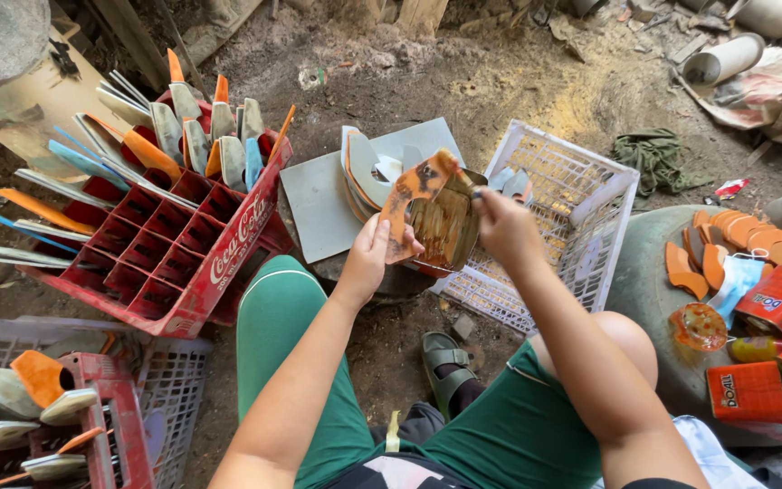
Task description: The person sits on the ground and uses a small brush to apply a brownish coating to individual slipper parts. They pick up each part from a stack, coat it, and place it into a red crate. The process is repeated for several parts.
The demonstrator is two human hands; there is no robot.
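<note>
My left hand (pixel 371 256) holds up a flat sole-shaped piece (pixel 416 195), grey with orange glue smeared on it. My right hand (pixel 502 226) grips a brush handle (pixel 477 192) whose head rests against a glue-coated brown piece (pixel 443 231) just behind the held sole. Both hands meet above a grey flat board (pixel 319 204) with a small stack of grey sole pieces (pixel 366 172). My legs in green shorts and a sandalled foot (pixel 445 362) are below.
A red bottle crate (pixel 187 272) at left stands full of upright soles. A white plastic basket (pixel 581 217) lies right of the hands. Orange soles (pixel 726 244) and red-orange boxes (pixel 771 303) rest on a round surface at right. More crates with soles are lower left.
</note>
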